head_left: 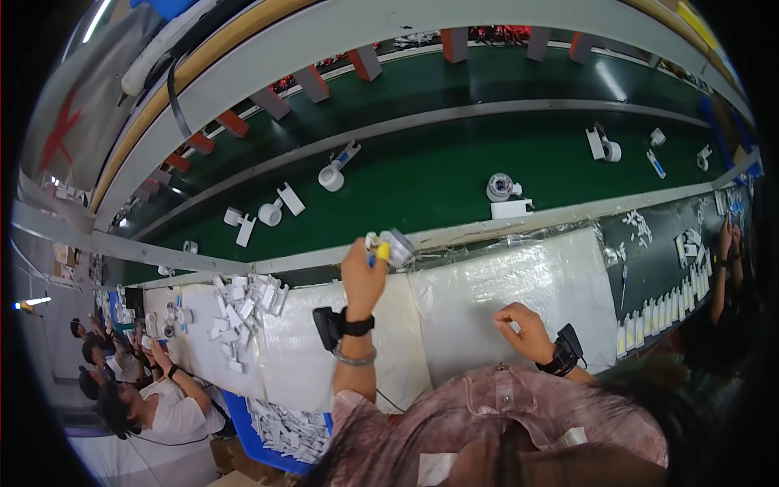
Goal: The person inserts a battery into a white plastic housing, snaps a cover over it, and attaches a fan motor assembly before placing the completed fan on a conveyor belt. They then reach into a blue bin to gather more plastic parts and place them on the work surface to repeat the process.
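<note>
My left hand [363,280] is raised at the near edge of the green conveyor belt, closed around a white round lamp-like device [398,247]. Something yellow covers one of its fingertips. Beside the device's body, a small blue part shows between the fingers. My right hand [526,333] hovers low over the pale plastic-covered tabletop [454,325], fingers curled toward the thumb, with nothing visible in them. A dark strapped device sits on each wrist. On the belt, a similar round white device [500,187] rests beside a white block [511,209].
More white devices [331,178] are spaced along the green belt [406,187]. A pile of white plastic pieces [243,308] covers the table's left part. A blue bin [243,414] holds more. Standing white pieces [661,316] line the right; co-workers' hands [730,237] are beyond.
</note>
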Demonstrator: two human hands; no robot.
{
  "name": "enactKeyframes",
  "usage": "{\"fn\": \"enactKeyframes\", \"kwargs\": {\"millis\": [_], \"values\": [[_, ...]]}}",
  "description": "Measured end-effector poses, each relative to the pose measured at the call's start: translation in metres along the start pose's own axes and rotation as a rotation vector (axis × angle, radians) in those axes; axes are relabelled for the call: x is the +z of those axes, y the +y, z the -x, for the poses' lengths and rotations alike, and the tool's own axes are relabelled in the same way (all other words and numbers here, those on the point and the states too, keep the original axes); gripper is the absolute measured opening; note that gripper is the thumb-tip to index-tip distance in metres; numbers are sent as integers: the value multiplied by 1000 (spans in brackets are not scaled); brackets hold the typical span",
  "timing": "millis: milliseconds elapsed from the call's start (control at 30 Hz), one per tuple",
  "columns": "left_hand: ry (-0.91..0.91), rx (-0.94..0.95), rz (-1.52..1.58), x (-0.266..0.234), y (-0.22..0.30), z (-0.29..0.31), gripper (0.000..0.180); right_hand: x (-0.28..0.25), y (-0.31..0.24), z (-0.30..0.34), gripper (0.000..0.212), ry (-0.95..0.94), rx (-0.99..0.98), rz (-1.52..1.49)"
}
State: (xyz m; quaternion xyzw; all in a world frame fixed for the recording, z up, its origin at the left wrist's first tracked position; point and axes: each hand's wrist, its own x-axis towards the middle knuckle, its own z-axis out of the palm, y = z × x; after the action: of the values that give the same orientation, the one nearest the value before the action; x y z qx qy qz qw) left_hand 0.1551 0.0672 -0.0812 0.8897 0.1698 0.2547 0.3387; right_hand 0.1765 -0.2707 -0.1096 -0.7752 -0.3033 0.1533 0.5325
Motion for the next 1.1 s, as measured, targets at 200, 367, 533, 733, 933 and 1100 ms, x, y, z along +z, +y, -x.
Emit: {"fn": "enactKeyframes", "kwargs": {"millis": [200,367,533,733,933,1100], "values": [[-62,-377,425,34,-85,-77,23,7,22,-9,8,-89,27,78],[311,-1,-311,50,-169,-145,57,4,31,-20,7,-107,78,120],[207,-236,-496,41,-247,-187,67,3,42,-32,8,-156,7,195],[252,-306,102,26,-237,-197,57,6,43,-40,12,-173,18,154],[35,-364,700,-19,-68,-118,42,9,28,-39,16,-166,84,-50],[-263,-247,772,-19,44,5,52,13,9,-41,22,-253,112,-302]]}}
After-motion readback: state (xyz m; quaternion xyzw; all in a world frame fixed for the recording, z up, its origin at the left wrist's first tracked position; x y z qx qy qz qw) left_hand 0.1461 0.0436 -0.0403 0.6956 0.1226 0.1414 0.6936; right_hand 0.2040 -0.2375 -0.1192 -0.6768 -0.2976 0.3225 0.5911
